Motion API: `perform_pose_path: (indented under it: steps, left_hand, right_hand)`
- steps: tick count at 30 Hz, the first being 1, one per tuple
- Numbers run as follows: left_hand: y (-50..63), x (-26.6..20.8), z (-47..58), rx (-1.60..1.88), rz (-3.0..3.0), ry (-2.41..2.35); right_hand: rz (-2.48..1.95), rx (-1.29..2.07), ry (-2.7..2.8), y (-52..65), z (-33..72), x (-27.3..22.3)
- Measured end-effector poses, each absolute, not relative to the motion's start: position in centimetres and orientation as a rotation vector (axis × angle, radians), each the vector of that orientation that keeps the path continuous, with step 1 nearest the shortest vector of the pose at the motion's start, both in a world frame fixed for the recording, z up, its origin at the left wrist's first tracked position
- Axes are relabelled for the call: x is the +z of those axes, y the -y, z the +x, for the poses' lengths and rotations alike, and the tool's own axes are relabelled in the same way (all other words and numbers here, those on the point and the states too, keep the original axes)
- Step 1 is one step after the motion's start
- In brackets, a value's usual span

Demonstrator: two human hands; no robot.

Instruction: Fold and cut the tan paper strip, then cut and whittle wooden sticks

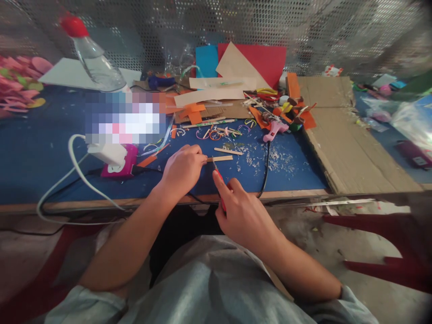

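My left hand (185, 166) is closed on the left end of a thin wooden stick (222, 158), pressing it to the blue tabletop. My right hand (241, 209) wraps round the red handle of a craft knife (221, 189), the index finger stretched along its top. The knife's blade meets the stick just right of my left fingertips. A second wooden stick (228, 151) lies loose right behind the held one. Whether the held piece is one stick or two together, I cannot tell.
A pink glue gun (276, 130) with a black cord lies behind on the right, near white shavings (270, 161). Cardboard (364, 139) covers the right side. A magenta power strip (119, 167) with a white plug and a clear bottle (97, 63) stand left. Coloured paper (259, 58) stands behind.
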State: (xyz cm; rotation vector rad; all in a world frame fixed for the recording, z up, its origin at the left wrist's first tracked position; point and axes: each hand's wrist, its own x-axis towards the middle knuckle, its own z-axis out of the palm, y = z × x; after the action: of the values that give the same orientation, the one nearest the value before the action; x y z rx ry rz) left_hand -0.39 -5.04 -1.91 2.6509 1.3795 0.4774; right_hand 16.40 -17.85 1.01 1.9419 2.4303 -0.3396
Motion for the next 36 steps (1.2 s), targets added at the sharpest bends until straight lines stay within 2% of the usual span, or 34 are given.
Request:
perform_pose_path:
  steps: [7,36]
  left_hand:
    - [5.1,-1.8,-0.4,0.473,2.648,-1.399]
    - [7.2,-2.0,-0.8,0.361,2.764,-1.351]
  right_hand:
    - [1.918,-0.429,-2.28,17.2,15.5,1.1]
    - [1.92,-0.389,-2.22,16.7,15.4,0.9]
